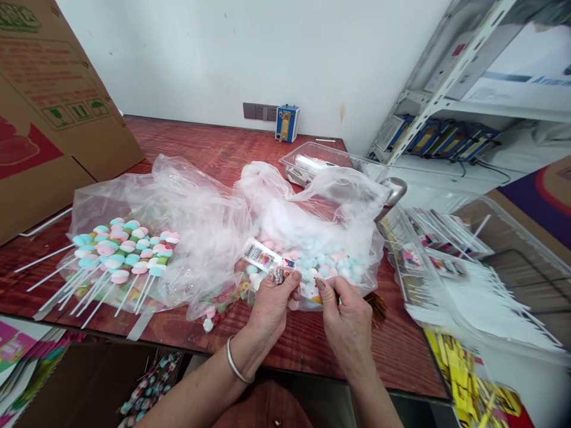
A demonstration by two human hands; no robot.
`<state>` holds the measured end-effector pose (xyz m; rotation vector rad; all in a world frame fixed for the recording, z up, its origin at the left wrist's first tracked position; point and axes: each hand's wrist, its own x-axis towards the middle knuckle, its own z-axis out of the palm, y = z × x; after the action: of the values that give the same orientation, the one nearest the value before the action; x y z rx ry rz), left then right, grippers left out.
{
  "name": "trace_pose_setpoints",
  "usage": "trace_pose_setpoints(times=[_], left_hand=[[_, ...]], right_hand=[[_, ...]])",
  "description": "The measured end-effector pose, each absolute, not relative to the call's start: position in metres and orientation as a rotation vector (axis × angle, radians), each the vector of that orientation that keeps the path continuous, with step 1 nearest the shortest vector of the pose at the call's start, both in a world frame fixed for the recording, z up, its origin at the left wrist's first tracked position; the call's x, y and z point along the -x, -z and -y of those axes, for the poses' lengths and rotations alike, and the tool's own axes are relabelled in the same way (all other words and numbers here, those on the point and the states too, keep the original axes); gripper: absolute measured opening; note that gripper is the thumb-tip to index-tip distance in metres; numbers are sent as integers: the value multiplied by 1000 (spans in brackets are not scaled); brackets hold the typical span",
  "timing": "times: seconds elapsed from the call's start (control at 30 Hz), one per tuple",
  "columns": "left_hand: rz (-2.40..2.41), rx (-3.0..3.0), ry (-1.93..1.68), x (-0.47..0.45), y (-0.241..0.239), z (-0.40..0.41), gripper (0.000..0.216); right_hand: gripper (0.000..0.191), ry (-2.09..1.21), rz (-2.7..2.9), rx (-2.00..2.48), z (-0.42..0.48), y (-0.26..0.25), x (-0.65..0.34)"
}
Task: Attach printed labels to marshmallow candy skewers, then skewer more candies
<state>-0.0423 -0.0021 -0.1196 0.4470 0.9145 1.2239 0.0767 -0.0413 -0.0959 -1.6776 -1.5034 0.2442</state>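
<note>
My left hand (270, 306), with a silver bangle on its wrist, is closed in a pinch on a narrow clear printed wrapper sleeve (264, 258) that points up and left. My right hand (345, 315) is closed in a pinch right beside it, fingertips at the sleeve's lower end, over an open clear bag of pink, white and blue marshmallow pieces (332, 264). What the right fingers hold is too small to make out. To the left lies a pile of finished marshmallow skewers (122, 252) on white sticks, resting on a clear plastic bag (187, 220).
A red-brown wooden table (209, 145) carries a large cardboard box (49, 113) at the left, a clear tray (312, 160) at the back, and a clear bin of white sticks and wrappers (464, 279) at the right. Metal shelving (446, 77) stands behind; a blue device (286, 123) sits by the wall.
</note>
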Motion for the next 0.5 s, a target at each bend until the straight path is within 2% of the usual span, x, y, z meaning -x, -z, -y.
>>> trace_pose_setpoints(times=[0.1, 0.27, 0.33, 0.5], left_hand=[[-889, -351, -1256, 39, 119, 4, 46], [-757, -116, -1231, 38, 122, 5, 50], [-731, -73, -1223, 40, 124, 4, 51], [-715, -71, -1250, 44, 124, 5, 51]], right_hand=[[49, -193, 1530, 1676, 42, 98, -76], [61, -527, 1253, 1612, 51, 89, -79], [57, -520, 1225, 1562, 58, 82, -79], [32, -336, 1454, 1397, 73, 79, -66]])
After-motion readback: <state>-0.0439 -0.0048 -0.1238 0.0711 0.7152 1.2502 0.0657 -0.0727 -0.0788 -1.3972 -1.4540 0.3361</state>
